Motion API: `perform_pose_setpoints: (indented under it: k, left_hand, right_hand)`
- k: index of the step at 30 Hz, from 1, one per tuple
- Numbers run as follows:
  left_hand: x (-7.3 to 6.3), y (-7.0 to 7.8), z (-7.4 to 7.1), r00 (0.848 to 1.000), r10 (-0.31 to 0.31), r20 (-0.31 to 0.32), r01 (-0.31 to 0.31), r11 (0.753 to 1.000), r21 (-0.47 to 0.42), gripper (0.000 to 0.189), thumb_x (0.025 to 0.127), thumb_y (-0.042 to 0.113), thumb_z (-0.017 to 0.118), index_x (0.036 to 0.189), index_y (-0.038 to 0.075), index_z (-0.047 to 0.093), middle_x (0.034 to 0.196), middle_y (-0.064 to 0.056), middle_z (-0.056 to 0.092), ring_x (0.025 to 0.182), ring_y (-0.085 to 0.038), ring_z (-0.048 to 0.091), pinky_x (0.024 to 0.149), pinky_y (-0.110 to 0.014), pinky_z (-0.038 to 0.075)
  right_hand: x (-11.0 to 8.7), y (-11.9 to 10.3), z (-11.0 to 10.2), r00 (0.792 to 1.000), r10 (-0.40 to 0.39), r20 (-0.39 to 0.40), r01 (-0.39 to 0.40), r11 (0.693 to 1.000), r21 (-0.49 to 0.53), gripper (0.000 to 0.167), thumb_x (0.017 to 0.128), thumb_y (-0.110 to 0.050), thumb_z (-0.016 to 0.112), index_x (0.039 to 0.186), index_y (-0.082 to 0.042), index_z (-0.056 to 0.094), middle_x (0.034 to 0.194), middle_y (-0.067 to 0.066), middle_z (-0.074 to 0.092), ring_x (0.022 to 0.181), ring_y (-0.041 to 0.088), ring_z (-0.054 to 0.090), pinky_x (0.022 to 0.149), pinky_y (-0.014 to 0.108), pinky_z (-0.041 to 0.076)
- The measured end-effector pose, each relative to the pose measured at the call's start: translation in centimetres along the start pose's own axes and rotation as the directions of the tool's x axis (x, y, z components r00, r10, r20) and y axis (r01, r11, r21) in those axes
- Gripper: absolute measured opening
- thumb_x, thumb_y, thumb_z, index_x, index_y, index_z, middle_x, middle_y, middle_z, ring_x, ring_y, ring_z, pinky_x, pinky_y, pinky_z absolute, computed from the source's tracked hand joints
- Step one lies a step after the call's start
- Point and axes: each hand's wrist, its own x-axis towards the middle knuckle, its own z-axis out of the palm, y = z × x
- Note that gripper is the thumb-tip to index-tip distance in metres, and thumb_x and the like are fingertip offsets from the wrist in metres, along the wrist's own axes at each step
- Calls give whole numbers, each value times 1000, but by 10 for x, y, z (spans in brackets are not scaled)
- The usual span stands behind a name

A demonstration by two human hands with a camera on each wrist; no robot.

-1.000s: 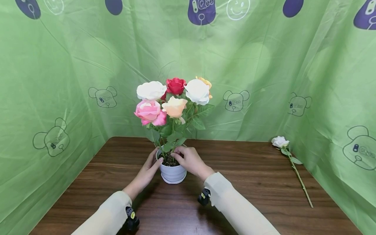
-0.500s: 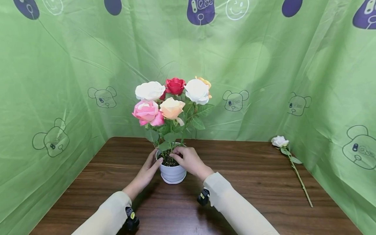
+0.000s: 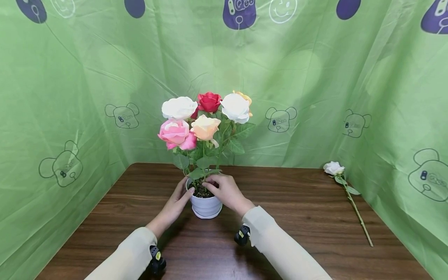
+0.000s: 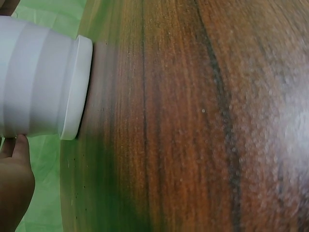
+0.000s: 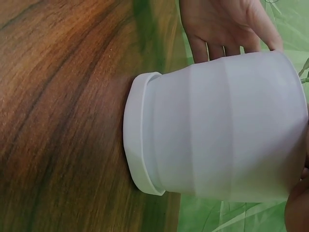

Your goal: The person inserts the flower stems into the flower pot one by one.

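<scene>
A white ribbed flowerpot (image 3: 207,208) with dark soil stands upright on its saucer (image 5: 140,135). My left hand (image 3: 175,202) holds its left side, thumb at the rim; the right wrist view shows the fingers along the wall. On the other side my right hand (image 3: 227,192) reaches over the rim, thumb and fingers pinching a stem low at the soil, apparently that of the peach rose (image 3: 205,127). Around this bloom are a pink rose (image 3: 175,134), a red rose (image 3: 209,102), white roses (image 3: 236,107) and a yellow rose (image 3: 245,98) partly hidden behind.
A single white rose (image 3: 334,168) with a long stem lies on the right of the brown wooden table (image 3: 297,217). Green printed cloth (image 3: 297,77) hangs behind and along both sides.
The peach rose has shifted slightly left and tilted, and leaves below it have moved. Both hands stay in nearly the same place on the pot and stem.
</scene>
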Motion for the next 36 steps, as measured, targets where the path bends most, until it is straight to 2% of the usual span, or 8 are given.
perform_pose_setpoints:
  k: [4, 9, 12, 18, 29, 36]
  left_hand:
    - [0, 0, 0, 1000, -13, 4, 13, 1000, 1, 63, 107, 28, 49, 159, 13, 18, 163, -18, 20, 149, -33, 17, 119, -50, 18]
    - [1, 1, -1, 1000, -11, 0, 11, 1000, -4, 63, 107, 28, 49, 159, 12, 18, 163, -18, 20, 149, -34, 18, 119, -50, 19]
    - [0, 1, -1, 1000, -10, 3, 10, 1000, -7, 62, 107, 27, 49, 159, 12, 18, 163, -18, 21, 148, -34, 19, 118, -50, 19]
    - [0, 0, -1, 1000, -2, 4, 2, 1000, -16, 62, 108, 26, 49, 159, 11, 19, 162, -19, 24, 147, -34, 23, 118, -48, 21]
    - [1, -2, 0, 1000, 20, 3, -20, 999, -35, 62, 107, 23, 50, 159, 8, 18, 161, -21, 25, 147, -33, 24, 118, -46, 21]
    - [1, -3, -1, 1000, 18, -1, -18, 999, -35, 62, 107, 23, 50, 159, 9, 19, 161, -20, 25, 147, -31, 23, 118, -47, 20]
  right_hand:
    - [0, -1, -1, 1000, -21, -9, 21, 1000, 0, 13, 96, -20, 71, 100, -9, 77, 97, 2, 74, 90, 13, 68, 77, 28, 56]
    - [0, -1, -3, 998, -50, -24, 50, 999, -1, 9, 95, -19, 72, 94, -11, 76, 93, -1, 73, 84, 11, 64, 71, 27, 53]
    - [1, 0, -5, 998, -63, -22, 63, 998, -5, 9, 94, -19, 73, 95, -11, 76, 95, -1, 73, 86, 11, 64, 73, 28, 54]
    - [-4, -1, -14, 999, -49, 7, 49, 999, 13, 19, 94, -19, 73, 106, -5, 76, 104, 3, 73, 96, 15, 68, 82, 31, 56]
    - [-15, 3, -30, 1000, -24, 9, 23, 999, 32, 16, 95, -19, 72, 107, -10, 76, 102, -3, 71, 93, 10, 66, 80, 29, 56]
    - [-22, 9, -41, 1000, -26, 6, 26, 999, 45, 15, 95, -17, 72, 106, -8, 76, 98, -3, 70, 87, 10, 65, 78, 33, 57]
